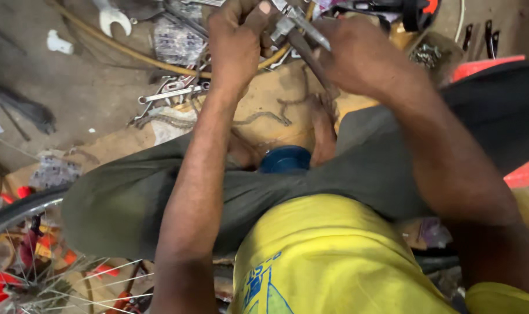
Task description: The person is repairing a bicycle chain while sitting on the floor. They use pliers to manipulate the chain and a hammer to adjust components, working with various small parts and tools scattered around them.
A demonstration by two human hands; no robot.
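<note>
Seated person's left hand is pinching a small metal part, fingers closed, steadying it above the lap; right hand is gripping a dark-handled tool against it, bicycle chain lying on the floor below

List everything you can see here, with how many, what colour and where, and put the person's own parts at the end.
metal tool: one, grey, top centre, gripped by both hands
chain: one, rusty grey, on the cardboard
cardboard: one sheet, brown, on the floor under the chain
spanners: several, silver, left of the cardboard
large spanner: one, silver, top left
hose: one, yellowish, across the top
blue cap: one, dark blue, between the knees
wheel: one, silver spokes, bottom left
trousers: grey-green
shirt: yellow
left hand: on the tool
right hand: on the tool
</note>
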